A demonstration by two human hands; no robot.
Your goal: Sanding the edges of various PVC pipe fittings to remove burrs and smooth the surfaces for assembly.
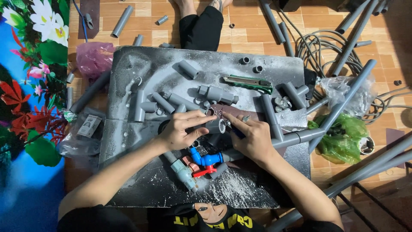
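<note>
Head view, looking down on a work board.

Containers: clear bag (348,92) at right of the board, contents unclear. Green bag (343,137) below it, crumpled, contents not visible. Pink bag (93,58) off the board's upper left corner, partly filled; contents cannot be told. Small round cup (366,145) beside the green bag.

Packages: flat clear packet (88,126) with a pale card inside, lying off the board's left edge. No legible detail taken.

Hands: left hand (180,131) has forefinger and thumb stretched toward a short grey fitting (216,126), fingertips touching its top; other fingers curled. Right hand (253,137) meets it from the right, forefinger extended to the fitting's rim, remaining fingers folded around a dark blue object, mostly hidden. Fitting sits at board centre, between both hands.

Near the hands: blue valve (206,159) with red handle, just below the hands; pale green valve (183,172) beside it. Green knife (249,83) above, well apart. Grey elbows, tees and couplings scattered across the board's upper half.

Surface: dark board (141,189), heavily speckled with white dust and scrapings, resting on an orange tiled floor (249,30). Long grey pipes (343,105) cross at right; coiled grey hose (322,47) at upper right. Flower-print sheet (30,86) along the left edge. Another person's leg (201,28) in black beyond the board's top.
</note>
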